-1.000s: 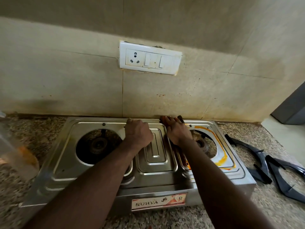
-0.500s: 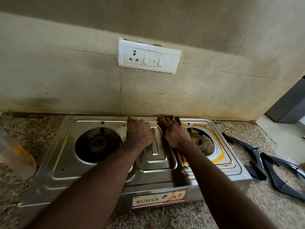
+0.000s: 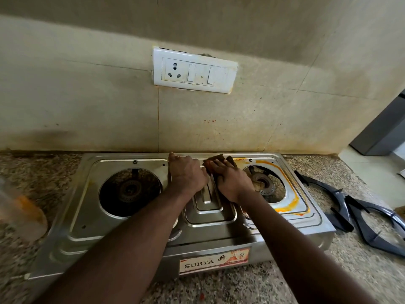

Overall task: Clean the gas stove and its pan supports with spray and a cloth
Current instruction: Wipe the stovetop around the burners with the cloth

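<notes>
A home kitchen: gas stove (image 3: 208, 213) on granite counter (image 3: 241, 288) (tiled wall (image 3: 87, 106) behind).
</notes>
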